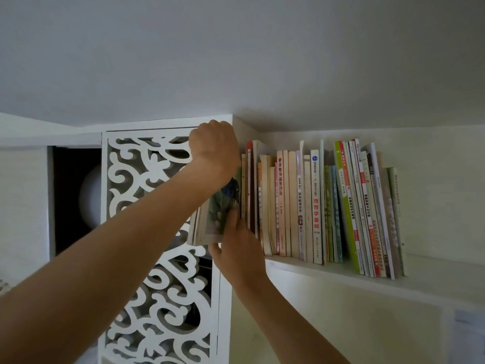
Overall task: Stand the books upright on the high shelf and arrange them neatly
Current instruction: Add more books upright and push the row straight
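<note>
Gripping one book [212, 219] at top and bottom, left hand [214, 147] and right hand [240, 248] are holding it near upright, left of the row [315, 206] on the shelf [341, 274].

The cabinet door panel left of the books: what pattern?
White cut-out scrollwork on the cabinet door panel, head view.

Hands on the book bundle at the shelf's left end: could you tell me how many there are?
2. The left hand grips the top of the book bundle; the right hand holds its lower edge, where the shelf begins. None seem hidden.
</note>
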Demonstrator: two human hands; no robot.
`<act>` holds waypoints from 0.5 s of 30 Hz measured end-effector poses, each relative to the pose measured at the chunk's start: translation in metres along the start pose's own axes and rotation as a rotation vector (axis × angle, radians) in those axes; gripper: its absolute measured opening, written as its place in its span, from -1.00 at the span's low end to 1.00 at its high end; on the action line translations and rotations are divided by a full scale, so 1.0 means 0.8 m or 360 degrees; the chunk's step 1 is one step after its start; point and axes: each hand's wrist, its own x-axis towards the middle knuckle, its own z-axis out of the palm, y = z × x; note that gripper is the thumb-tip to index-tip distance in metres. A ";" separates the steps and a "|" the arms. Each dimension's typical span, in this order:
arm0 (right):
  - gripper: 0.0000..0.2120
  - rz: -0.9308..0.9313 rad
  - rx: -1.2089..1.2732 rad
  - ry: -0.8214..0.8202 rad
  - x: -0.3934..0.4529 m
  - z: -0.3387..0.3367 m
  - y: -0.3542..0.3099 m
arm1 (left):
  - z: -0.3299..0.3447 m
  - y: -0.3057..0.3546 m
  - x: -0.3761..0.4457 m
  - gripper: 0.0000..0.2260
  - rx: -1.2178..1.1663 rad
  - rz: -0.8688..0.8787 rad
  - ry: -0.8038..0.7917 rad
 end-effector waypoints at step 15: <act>-0.47 0.0220 0.0439 -0.0437 0.007 0.003 0.019 | 0.014 -0.016 -0.005 -0.80 -0.0150 0.0409 -0.0867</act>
